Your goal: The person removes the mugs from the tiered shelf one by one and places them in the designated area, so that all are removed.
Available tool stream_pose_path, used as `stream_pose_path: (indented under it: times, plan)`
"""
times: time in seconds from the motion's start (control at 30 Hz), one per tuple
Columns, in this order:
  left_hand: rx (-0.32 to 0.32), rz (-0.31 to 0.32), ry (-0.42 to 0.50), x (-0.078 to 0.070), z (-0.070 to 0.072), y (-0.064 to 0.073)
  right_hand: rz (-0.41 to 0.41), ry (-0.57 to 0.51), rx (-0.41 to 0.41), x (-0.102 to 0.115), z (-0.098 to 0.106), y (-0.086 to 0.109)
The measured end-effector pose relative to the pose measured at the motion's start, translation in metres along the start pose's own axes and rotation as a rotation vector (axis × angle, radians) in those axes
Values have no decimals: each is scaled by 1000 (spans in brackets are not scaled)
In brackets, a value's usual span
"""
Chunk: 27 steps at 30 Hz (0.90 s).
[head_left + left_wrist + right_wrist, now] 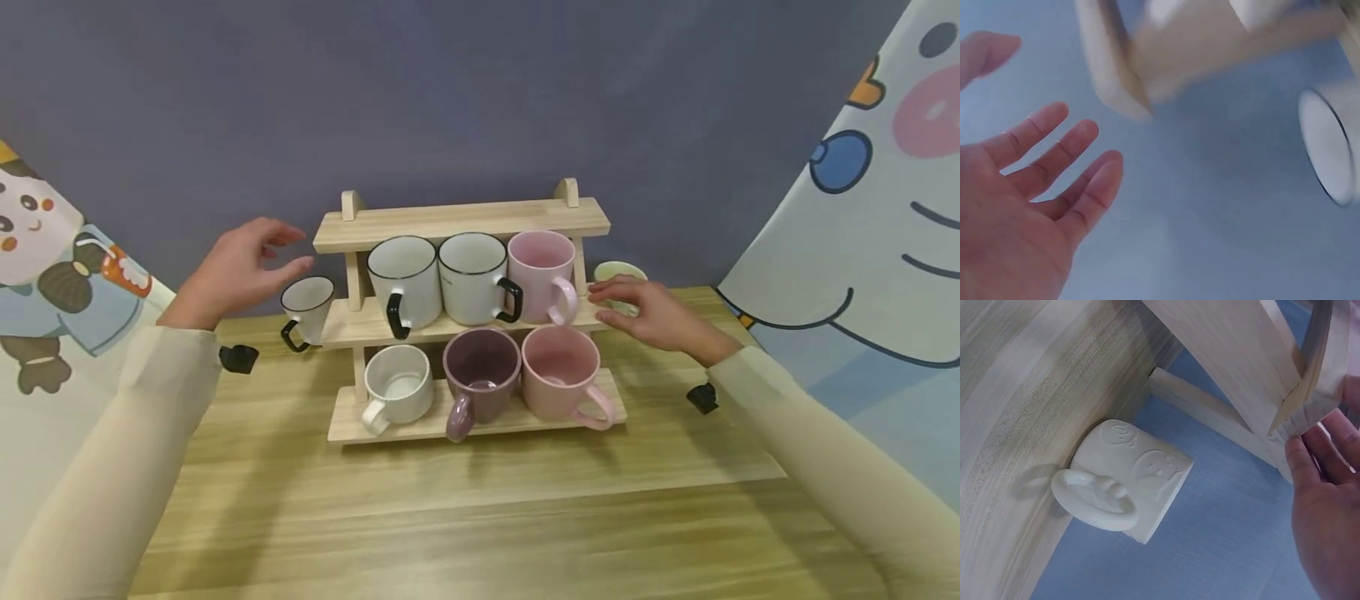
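Note:
A tiered wooden rack (461, 220) holds mugs on its middle and bottom shelves. My left hand (243, 268) hovers with spread fingers at the rack's left, above a small white mug with black rim and handle (309, 302). In the left wrist view the left hand (1041, 187) has nothing in its fingers. At the other end, my right hand (660, 315) reaches to the middle shelf beside a pink mug (542, 275). In the right wrist view its fingertips (1300, 453) touch the shelf end (1310, 415). A pale embossed mug (1129, 475) stands on the table below, apart from the hand.
Two white mugs with black handles (405, 279) share the middle shelf. On the bottom shelf are a white mug (401, 387), a purple mug (483, 375) and another pink mug (558, 375). Behind hangs a grey-blue backdrop (450, 100). The wooden table (480, 533) extends in front.

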State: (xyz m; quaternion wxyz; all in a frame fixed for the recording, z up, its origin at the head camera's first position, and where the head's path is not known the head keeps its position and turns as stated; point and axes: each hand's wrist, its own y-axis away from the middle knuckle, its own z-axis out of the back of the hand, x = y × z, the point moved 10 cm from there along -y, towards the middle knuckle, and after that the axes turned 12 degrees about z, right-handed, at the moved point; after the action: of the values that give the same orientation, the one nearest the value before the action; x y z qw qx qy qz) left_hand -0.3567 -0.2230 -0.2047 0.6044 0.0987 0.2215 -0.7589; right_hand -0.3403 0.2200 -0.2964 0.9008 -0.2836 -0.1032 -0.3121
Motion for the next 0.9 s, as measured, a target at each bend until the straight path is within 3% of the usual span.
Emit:
stream_pose_path:
  times: [0.17,0.33,0.6,0.9]
  plan:
    - [23,-94,20,-52,-13,4,-24,4,3,-3,1,2]
    - [39,-139,39,-79,-23,3,-28,-4,4,-2,0,2]
    - [70,-168,84,-97,-32,-1,-35,-3,8,-3,-1,1]
    - [125,-95,-2,-106,-53,-15,-40,-7,12,-5,-2,2]
